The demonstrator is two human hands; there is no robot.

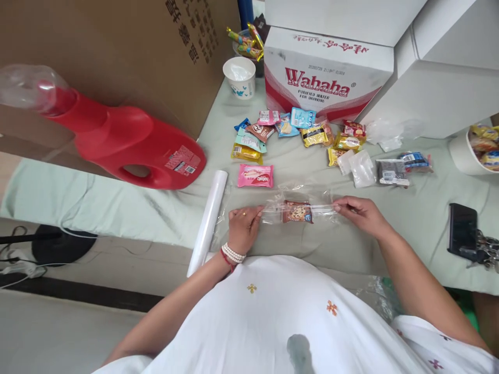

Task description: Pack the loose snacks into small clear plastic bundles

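Clear plastic film (pixel 322 198) is stretched between my two hands at the table's front. A small brown packaged snack (pixel 298 212) lies at its middle, with the film around it. My left hand (pixel 244 228), wearing a ring, pinches the film's left end. At the opposite end, the fingers of my right hand (pixel 360 213) are closed on the film. Just beyond the left hand lies a pink snack packet (pixel 255 176). A white roll (pixel 208 223), apparently of plastic film, rests left of that hand.
Several wrapped snacks (pixel 312 136) lie further back, before a Wahaha water carton (pixel 327 78). A paper cup (pixel 239 78) stands behind them. A red jug (pixel 144 140) is at left; a phone (pixel 462 232), keys (pixel 489 246) and a white snack tub (pixel 463 151) are at right.
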